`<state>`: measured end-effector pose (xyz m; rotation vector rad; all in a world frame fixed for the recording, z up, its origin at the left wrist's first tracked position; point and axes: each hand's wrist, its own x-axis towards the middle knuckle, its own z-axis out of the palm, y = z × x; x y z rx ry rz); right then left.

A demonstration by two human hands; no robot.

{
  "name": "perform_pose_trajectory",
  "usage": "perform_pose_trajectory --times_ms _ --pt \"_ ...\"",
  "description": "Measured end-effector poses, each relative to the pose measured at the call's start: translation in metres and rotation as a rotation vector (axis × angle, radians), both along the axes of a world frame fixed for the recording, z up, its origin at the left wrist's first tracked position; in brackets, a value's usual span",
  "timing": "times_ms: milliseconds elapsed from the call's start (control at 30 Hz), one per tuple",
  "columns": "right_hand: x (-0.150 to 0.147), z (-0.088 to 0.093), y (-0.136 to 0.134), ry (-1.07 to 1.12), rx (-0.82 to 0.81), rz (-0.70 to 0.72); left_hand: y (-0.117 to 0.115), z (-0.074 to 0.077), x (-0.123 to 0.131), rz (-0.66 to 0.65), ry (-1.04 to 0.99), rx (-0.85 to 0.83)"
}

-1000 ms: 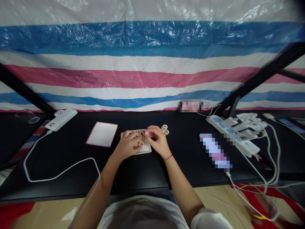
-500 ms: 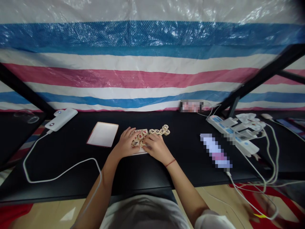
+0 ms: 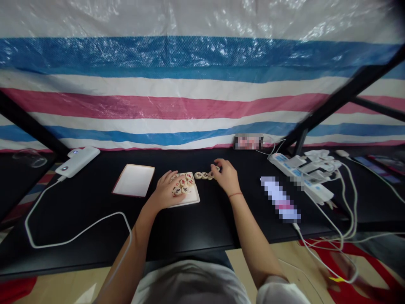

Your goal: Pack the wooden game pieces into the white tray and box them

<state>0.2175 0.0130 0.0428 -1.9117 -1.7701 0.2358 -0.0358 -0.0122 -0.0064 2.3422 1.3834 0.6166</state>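
Observation:
A shallow white box [image 3: 193, 197] lies on the black table [image 3: 196, 228] and holds several round wooden pieces [image 3: 184, 182] with red and black characters. My left hand [image 3: 166, 191] rests on the box's left side, fingers spread over the pieces. A short row of the same round pieces [image 3: 203, 175] lies on the table just right of the box. My right hand [image 3: 226, 176] is at the right end of that row, fingers curled over a piece there. A red string circles my right wrist.
The box's white lid [image 3: 134, 180] lies left of it. Further left a white power bank [image 3: 77, 159] trails a cable [image 3: 72, 236]. At right are a blurred device [image 3: 280, 199], a white power strip [image 3: 300, 175] with plugs and cords. A striped tarp [image 3: 190, 93] hangs behind.
My right hand moved from the box out to the right end of the row of pieces on the table. My left hand stayed on the box.

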Motion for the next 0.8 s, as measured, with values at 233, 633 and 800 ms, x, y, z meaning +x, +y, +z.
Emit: perform_pose_trajectory --times_ms 233,633,800 --pt "0.007 0.011 0.045 -0.296 -0.554 -0.13 0.0 0.001 -0.001 0.009 -0.05 -0.028" --pt "-0.011 0.022 0.026 -0.101 -0.177 0.102 0.001 0.01 0.002 0.059 -0.151 0.218" --pt "-0.048 0.001 -0.016 0.379 -0.012 0.489 -0.002 0.017 0.009 -0.025 -0.247 0.223"
